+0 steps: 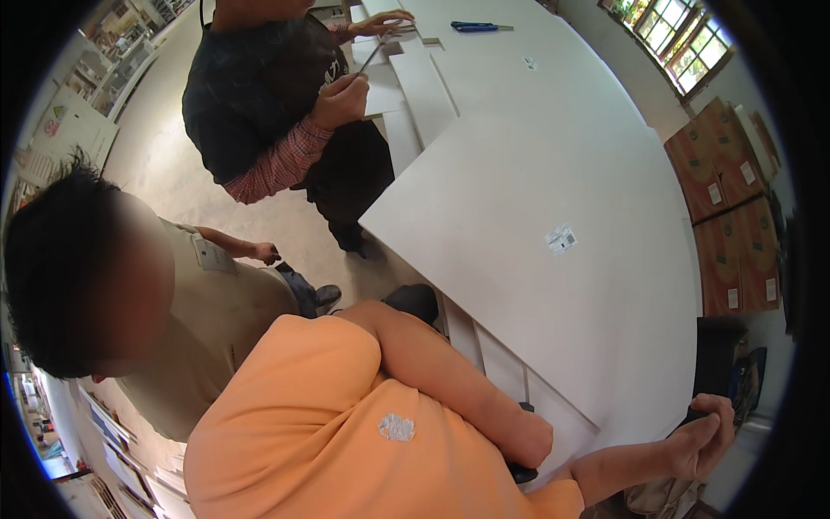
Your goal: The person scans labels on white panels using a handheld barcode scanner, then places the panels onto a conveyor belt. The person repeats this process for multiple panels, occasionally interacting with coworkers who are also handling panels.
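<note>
**Q:** Hands, quick?

**A:** From my end: left hand (526, 439) looks bunched, fingers turned away, so I can't tell what it grips. A dark object of unclear shape (524, 473) shows right beside it. Right hand (709, 437), lower right, has bent fingers near something dark; can't tell if that's held.

**Q:** And the workpiece?

**A:** Large, flat, white rectangular panel (510, 259), just ahead of the left hand, above narrower white boards (504, 372). I see neither hand clearly on it.

**Q:** Risks?

**A:** Panel's left corner juts out, floor showing beside it. I'd say a bump from the left forearm (450, 381) or the dark-topped, plaid-sleeved co-worker (259, 95) could shift it. That co-worker has a thin, stick-like tool (372, 57); a careless swing might scratch the surface. Blue-and-black utility knife (480, 28) lies loose at the far end, blade state unclear; a blind reach could cut someone.
</note>
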A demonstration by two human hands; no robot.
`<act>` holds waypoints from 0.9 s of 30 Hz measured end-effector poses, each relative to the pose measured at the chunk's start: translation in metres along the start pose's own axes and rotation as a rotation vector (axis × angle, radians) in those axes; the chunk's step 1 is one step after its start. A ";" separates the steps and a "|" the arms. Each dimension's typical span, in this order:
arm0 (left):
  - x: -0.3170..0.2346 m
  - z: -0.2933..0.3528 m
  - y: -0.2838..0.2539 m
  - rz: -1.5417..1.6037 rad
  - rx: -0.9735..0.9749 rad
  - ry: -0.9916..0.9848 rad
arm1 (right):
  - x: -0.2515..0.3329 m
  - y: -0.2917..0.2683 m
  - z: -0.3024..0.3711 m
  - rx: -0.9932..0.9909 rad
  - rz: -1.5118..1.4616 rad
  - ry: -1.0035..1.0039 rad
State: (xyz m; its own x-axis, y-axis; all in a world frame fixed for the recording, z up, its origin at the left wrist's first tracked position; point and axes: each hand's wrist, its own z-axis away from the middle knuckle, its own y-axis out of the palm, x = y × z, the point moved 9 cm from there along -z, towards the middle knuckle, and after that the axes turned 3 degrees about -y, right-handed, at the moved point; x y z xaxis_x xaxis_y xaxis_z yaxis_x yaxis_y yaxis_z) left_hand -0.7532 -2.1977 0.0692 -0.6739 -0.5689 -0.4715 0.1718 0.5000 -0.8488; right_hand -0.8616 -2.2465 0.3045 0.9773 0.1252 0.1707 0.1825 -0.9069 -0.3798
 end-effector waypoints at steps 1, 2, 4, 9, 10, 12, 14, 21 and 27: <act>-0.001 0.000 0.000 -0.008 -0.005 0.012 | 0.001 0.000 0.000 -0.008 -0.015 0.000; -0.001 -0.001 0.001 -0.004 -0.010 0.014 | 0.001 0.002 0.000 0.000 -0.016 0.000; -0.002 -0.001 0.001 -0.012 -0.030 0.024 | 0.000 0.000 0.001 0.006 -0.021 -0.002; -0.001 -0.002 0.004 -0.009 -0.047 0.012 | -0.002 -0.005 0.001 0.083 -0.028 -0.034; -0.002 -0.002 0.004 -0.014 -0.047 0.013 | -0.004 -0.006 0.001 0.098 -0.045 -0.013; -0.003 -0.002 0.003 -0.005 -0.039 0.019 | -0.004 -0.005 0.000 0.112 -0.039 -0.016; -0.004 -0.001 0.000 0.000 -0.029 0.018 | -0.004 -0.003 0.000 0.108 -0.071 -0.010; -0.005 0.002 -0.004 -0.010 -0.054 0.045 | -0.006 0.001 0.000 0.049 -0.041 -0.011; -0.003 -0.002 0.004 -0.013 -0.067 0.045 | -0.007 0.019 0.000 0.169 -0.142 0.004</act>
State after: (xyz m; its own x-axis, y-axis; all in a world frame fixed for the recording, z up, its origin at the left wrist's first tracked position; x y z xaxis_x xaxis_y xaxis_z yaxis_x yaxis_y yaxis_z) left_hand -0.7517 -2.1923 0.0676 -0.7075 -0.5465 -0.4480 0.1152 0.5362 -0.8362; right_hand -0.8651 -2.2641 0.2960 0.9402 0.2448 0.2367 0.3338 -0.7998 -0.4988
